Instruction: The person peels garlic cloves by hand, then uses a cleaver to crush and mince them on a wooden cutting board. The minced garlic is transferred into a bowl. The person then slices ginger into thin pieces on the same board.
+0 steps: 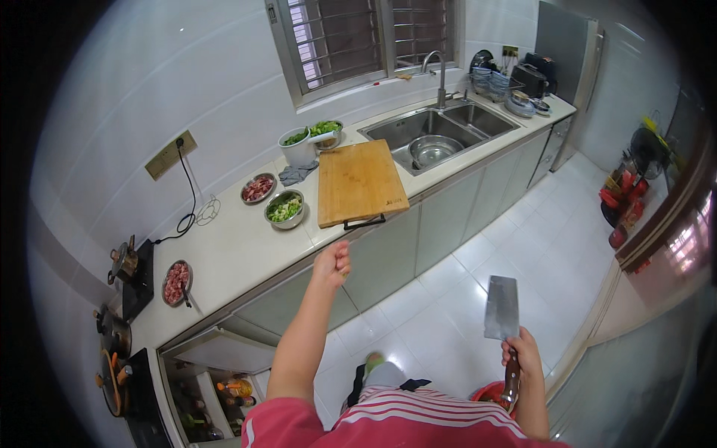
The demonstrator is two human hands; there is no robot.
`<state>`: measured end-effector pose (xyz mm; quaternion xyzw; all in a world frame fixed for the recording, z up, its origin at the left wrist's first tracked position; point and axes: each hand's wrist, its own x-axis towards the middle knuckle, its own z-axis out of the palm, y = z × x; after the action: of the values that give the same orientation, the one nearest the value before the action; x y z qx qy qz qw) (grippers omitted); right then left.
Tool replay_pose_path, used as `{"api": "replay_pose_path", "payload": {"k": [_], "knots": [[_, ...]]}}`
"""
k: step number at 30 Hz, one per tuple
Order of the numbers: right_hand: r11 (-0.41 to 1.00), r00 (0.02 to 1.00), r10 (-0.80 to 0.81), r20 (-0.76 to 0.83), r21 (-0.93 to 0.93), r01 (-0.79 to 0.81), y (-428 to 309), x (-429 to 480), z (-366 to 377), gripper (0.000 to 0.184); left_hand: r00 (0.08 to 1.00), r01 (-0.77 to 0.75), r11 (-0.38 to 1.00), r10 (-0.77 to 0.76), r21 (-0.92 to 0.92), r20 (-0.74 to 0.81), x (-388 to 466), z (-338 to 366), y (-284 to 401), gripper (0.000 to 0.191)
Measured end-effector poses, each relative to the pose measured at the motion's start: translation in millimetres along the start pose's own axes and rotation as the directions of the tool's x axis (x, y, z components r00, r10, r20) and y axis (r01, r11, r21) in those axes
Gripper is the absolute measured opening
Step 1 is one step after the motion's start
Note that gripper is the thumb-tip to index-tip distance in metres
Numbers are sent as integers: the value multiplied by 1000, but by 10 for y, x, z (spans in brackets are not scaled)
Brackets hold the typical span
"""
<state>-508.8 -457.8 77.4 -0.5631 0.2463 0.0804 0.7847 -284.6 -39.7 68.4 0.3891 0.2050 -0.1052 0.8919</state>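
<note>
My right hand (524, 350) grips the brown handle of a cleaver (502, 307), its broad blade pointing away from me over the floor. My left hand (333, 262), curled nearly into a fist, is in front of the counter edge; a small yellowish-green bit shows at its lower side, too small to identify. Beyond it a wooden cutting board (361, 182) with a black handle lies on the counter. Left of the board stand a metal bowl of chopped greens (284, 209) and a dish of sliced meat (259, 188). Farther left is a dish of diced meat (177, 283) with a dark-handled utensil.
A double sink (476, 136) holds a metal basin (435, 150). A white pot (298, 147) and a bowl of leafy greens (326, 134) stand behind the board, near a grey cloth (298, 173). A cabinet door (229, 350) hangs open at lower left. A red bin (488, 391) stands beside me.
</note>
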Motion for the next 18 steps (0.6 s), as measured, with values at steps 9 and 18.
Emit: {"api": "replay_pose_path", "payload": {"k": [9, 18], "knots": [[998, 993, -68, -100, 6, 69, -601, 1352, -96, 16, 993, -40, 964, 66, -262, 93, 2054, 715, 183, 5], [970, 969, -229, -93, 66, 236, -2077, 3117, 424, 23, 974, -1, 993, 27, -116, 226, 3921, 2168, 383, 9]]}}
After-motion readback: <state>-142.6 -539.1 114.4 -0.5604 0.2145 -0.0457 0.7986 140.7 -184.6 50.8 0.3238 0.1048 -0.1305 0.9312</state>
